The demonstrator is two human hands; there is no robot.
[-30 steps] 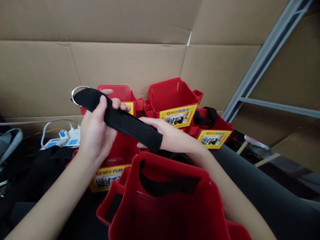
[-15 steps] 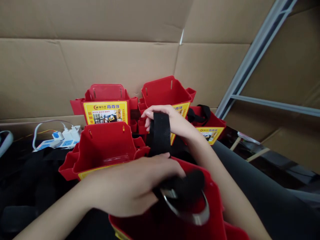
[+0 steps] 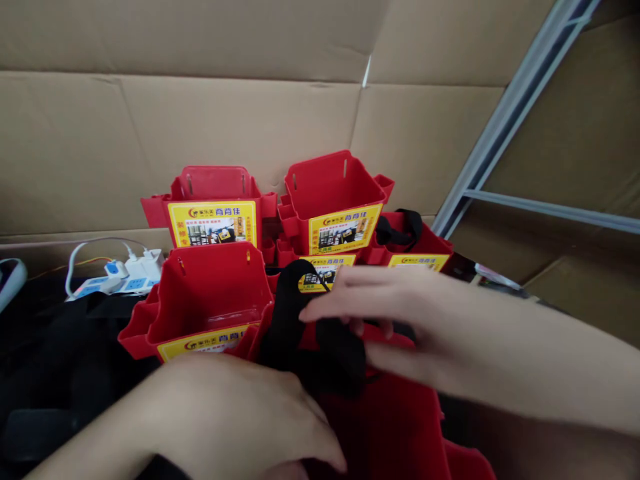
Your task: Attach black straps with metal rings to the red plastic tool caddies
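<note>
The nearest red plastic tool box (image 3: 395, 427), seen from above, has a black webbing strap (image 3: 345, 363) looped over its far side. My right hand (image 3: 385, 307) reaches in from the right, its fingers bent around the strap and the thumb at the strap's right edge. Low on the left is my left hand (image 3: 250, 407), back upward, over the near box's left side. Its thumb points down into the box, while the other fingers are mostly hidden. Just beyond it stands another red box (image 3: 215, 287) with a yellow label and slots in its back wall.
More red boxes with yellow labels stand behind, at the back left (image 3: 215, 183), the back middle (image 3: 330, 183) and the right (image 3: 435, 243). A white power strip (image 3: 135, 285) with plugs lies left. Cardboard (image 3: 225, 127) lines the back; a metal frame (image 3: 510, 113) slants at right.
My right hand has come nearer and lower, from the raised strap to the near box. The strap has dropped into a loop. My left hand has moved down, and the metal ring beneath it is out of sight.
</note>
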